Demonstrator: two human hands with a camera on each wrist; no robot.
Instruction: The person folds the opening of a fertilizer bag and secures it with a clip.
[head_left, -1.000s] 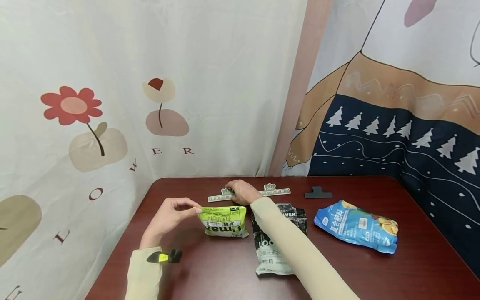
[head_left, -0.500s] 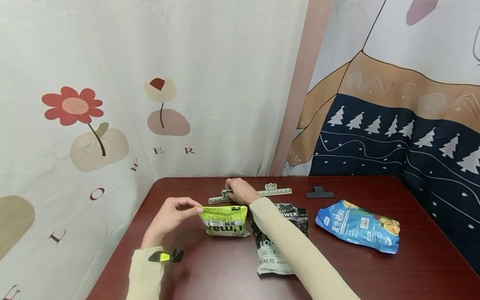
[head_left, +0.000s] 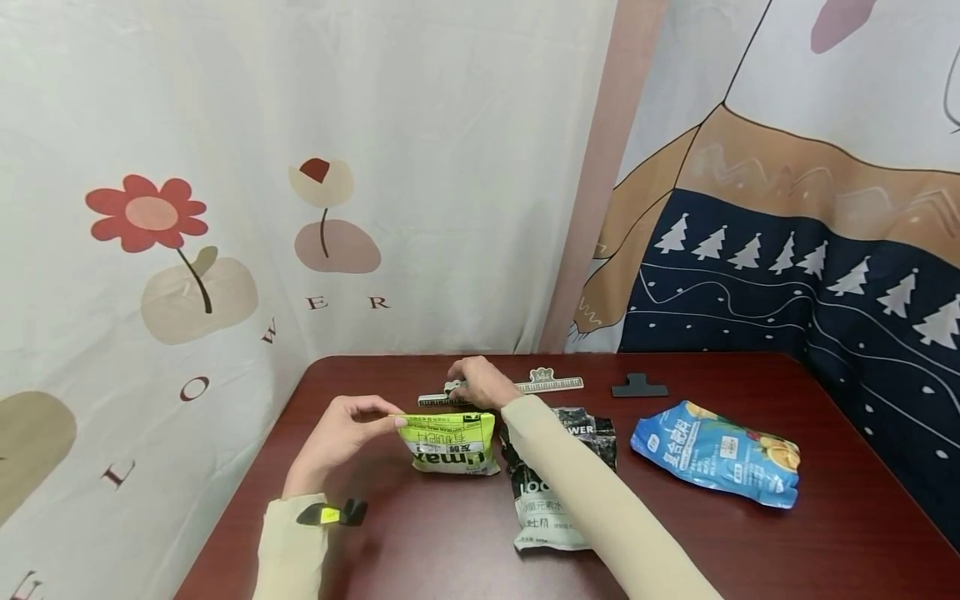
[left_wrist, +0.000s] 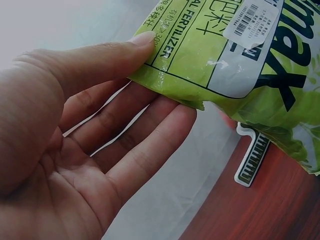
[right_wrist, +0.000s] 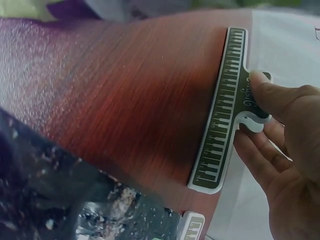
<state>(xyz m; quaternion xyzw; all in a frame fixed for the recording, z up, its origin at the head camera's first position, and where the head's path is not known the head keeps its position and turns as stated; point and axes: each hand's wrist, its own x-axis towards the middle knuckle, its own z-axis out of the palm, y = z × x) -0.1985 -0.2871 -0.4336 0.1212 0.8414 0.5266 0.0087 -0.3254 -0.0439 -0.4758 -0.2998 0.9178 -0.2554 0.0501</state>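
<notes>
In the head view my left hand [head_left: 341, 433] pinches the top left edge of a green fertilizer bag [head_left: 450, 450], which stands on the table. The left wrist view shows the thumb over the bag's printed face and the other fingers behind it. Beyond the bag, my right hand [head_left: 486, 383] grips the handle of a long bag clip [right_wrist: 222, 115] with a piano-key pattern. Seen from the right wrist, the thumb presses one side of that handle and fingers curl under the other. A matching clip [head_left: 553, 382] lies just to the right of this hand.
A black and white bag [head_left: 534, 521] lies under the right forearm, partly hidden by the sleeve. Farther right are a blue bag [head_left: 716, 454] with fruit printed on it and a small black clip [head_left: 639, 387]. Curtains [head_left: 450, 208] hang behind the table's back edge.
The piano-key clip has tilted in my right hand, its handle now less visible and its bar more level. My left hand and the green bag have barely moved.
</notes>
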